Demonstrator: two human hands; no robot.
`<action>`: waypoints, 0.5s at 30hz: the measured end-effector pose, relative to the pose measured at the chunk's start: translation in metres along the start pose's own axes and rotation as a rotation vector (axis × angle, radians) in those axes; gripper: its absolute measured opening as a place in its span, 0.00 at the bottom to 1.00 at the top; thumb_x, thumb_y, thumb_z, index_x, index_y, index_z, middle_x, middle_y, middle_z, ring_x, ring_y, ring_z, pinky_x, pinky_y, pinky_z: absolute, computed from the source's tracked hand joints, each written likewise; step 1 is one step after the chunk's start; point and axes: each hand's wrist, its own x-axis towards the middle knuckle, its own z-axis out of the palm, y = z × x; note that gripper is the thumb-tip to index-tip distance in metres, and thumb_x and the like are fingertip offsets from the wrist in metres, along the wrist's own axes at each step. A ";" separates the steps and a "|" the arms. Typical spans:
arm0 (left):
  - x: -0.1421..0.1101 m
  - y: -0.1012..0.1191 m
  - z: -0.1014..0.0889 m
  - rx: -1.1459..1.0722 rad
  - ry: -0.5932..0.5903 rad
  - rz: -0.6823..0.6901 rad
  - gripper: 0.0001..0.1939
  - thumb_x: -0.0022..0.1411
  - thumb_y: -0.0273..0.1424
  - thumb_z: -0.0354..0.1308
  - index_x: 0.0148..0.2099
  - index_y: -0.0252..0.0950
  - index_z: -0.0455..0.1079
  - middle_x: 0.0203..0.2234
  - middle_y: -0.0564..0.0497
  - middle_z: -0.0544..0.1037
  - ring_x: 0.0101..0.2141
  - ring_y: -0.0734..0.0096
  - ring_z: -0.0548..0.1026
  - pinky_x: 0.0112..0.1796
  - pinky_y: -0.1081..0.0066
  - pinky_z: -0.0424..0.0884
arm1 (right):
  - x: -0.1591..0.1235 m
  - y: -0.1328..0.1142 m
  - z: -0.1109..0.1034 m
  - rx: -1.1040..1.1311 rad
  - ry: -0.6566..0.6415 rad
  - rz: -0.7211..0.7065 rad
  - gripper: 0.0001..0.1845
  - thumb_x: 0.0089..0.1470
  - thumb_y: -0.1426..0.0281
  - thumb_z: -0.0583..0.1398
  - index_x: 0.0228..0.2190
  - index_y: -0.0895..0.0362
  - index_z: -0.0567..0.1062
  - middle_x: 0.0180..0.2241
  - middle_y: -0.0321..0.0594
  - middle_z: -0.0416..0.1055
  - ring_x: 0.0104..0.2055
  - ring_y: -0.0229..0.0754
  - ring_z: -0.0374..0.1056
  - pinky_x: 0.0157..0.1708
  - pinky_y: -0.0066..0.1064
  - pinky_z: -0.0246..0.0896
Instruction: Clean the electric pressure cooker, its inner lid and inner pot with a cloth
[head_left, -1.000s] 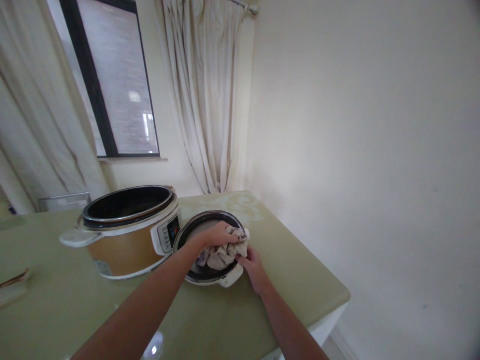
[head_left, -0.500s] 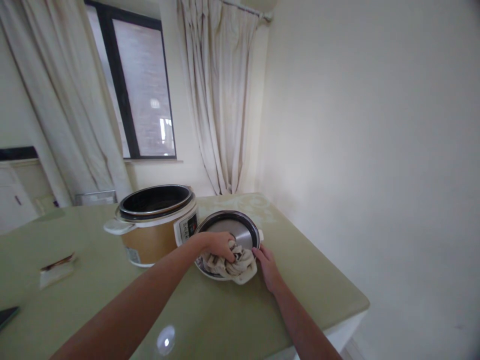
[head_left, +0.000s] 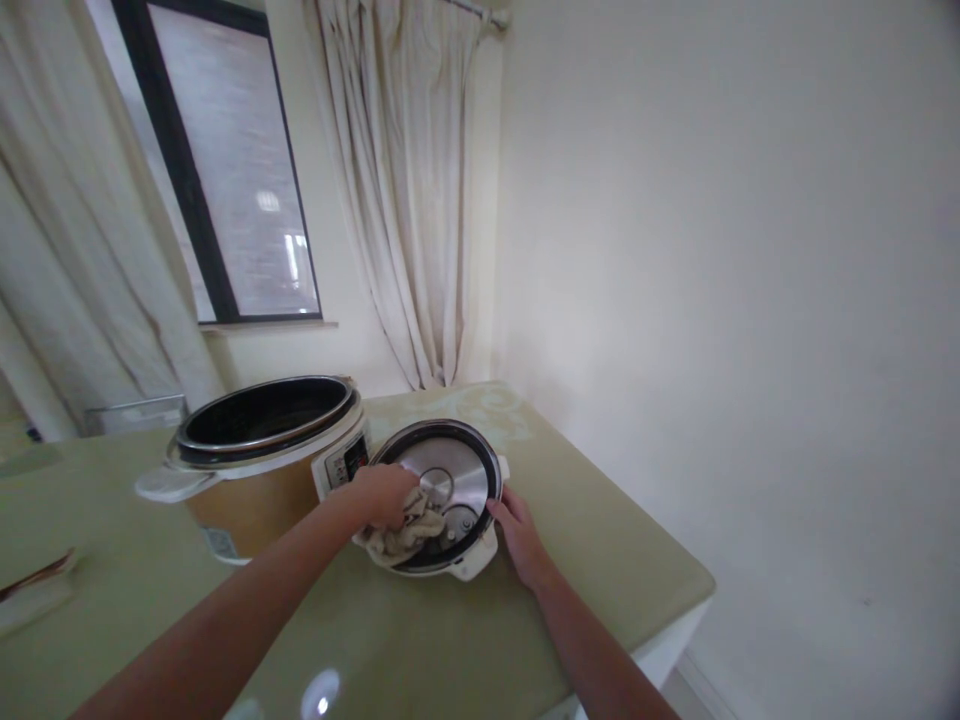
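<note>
A round pressure cooker lid (head_left: 470, 475) lies upside down on the table, showing its metal inner plate and black sealing ring. My left hand (head_left: 386, 495) is closed on a crumpled beige cloth (head_left: 409, 532), which rests against the lid's left and lower-left rim. On the lid's right edge, my right hand (head_left: 519, 530) grips the rim, thumb on top and the other fingers partly hidden. Left of the lid stands the open electric pressure cooker (head_left: 262, 505), with a golden-brown body, a white side handle and a dark inner pot.
The pale green table (head_left: 600, 550) ends at a rounded corner on the right, close to a white wall (head_left: 712, 300). A small packet (head_left: 37, 590) lies at the left. Curtains (head_left: 405, 200) and a window (head_left: 232, 160) are behind the table.
My left hand has moved the cloth from the lid's lower middle to its left side, uncovering the valve area. My right hand stays on the rim. The view has swung slightly right.
</note>
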 end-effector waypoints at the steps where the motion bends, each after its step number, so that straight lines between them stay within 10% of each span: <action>1: 0.004 0.001 0.003 0.075 0.044 -0.001 0.22 0.44 0.25 0.68 0.45 0.43 0.80 0.46 0.40 0.82 0.48 0.46 0.79 0.49 0.52 0.74 | -0.001 -0.002 0.000 0.001 -0.010 -0.014 0.22 0.55 0.53 0.65 0.44 0.54 0.83 0.43 0.41 0.81 0.48 0.53 0.72 0.55 0.45 0.64; 9: 0.043 0.018 0.014 0.066 0.387 -0.208 0.21 0.66 0.32 0.53 0.60 0.38 0.70 0.54 0.36 0.74 0.53 0.48 0.73 0.47 0.57 0.73 | -0.003 -0.006 0.000 -0.022 -0.025 -0.035 0.20 0.56 0.53 0.64 0.42 0.54 0.83 0.40 0.40 0.80 0.45 0.52 0.71 0.51 0.43 0.65; 15: 0.073 0.054 0.022 -0.445 0.327 -0.144 0.18 0.62 0.39 0.59 0.51 0.37 0.75 0.46 0.42 0.82 0.48 0.57 0.79 0.47 0.66 0.71 | -0.004 -0.003 -0.001 -0.021 -0.018 -0.018 0.21 0.55 0.52 0.65 0.43 0.53 0.84 0.41 0.42 0.81 0.47 0.53 0.71 0.51 0.43 0.66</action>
